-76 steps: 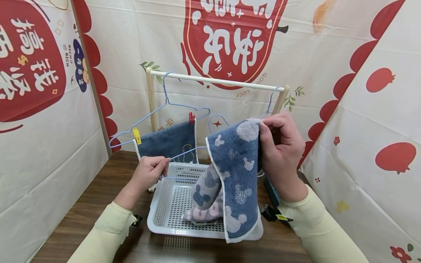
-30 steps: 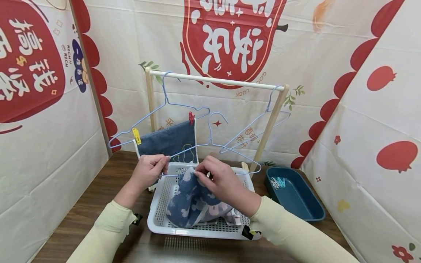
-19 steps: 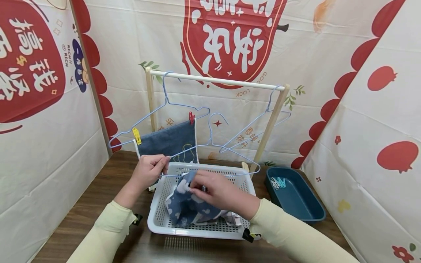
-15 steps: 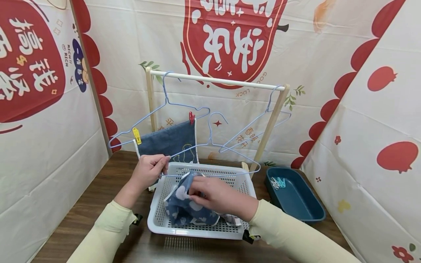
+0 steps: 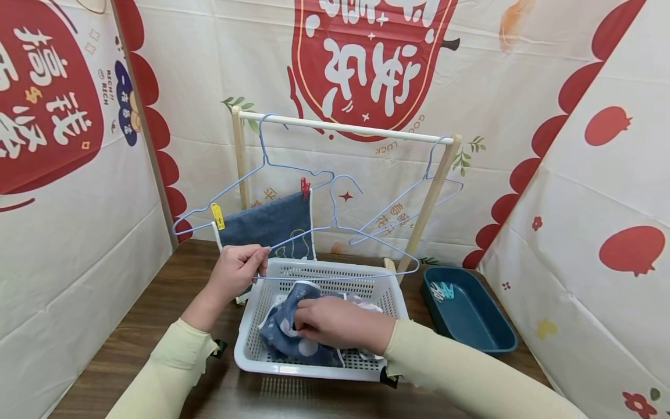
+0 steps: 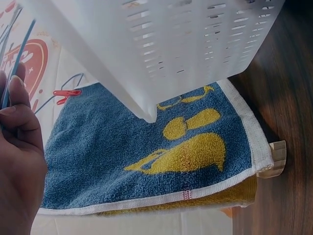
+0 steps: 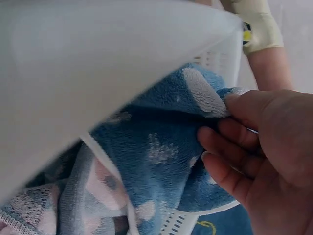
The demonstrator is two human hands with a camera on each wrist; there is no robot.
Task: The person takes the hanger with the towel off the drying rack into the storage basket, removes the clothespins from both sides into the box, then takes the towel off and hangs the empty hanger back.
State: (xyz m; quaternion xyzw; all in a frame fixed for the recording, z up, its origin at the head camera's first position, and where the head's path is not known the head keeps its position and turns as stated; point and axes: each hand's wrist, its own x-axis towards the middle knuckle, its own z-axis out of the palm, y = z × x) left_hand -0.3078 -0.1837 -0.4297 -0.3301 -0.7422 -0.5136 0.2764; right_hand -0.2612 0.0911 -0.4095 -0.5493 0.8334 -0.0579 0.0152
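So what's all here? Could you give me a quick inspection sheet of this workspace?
Surface: brown wooden table.
Job's things: blue patterned towel in white basket; loose blue wire hanger.
Clutter: rack with two hung hangers, one holding a clipped blue towel; teal tray with clips.
Hands: left hand pinches the loose hanger; right hand grips the patterned towel.
Cables: nothing seen.
Surroundings: printed red-and-white cloth walls.

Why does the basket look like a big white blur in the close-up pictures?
In both wrist views the basket sits right against the lens, so its wall goes soft and washed-out; the towel behind it stays sharper. In the head view the basket is farther off and crisp, holes and all.
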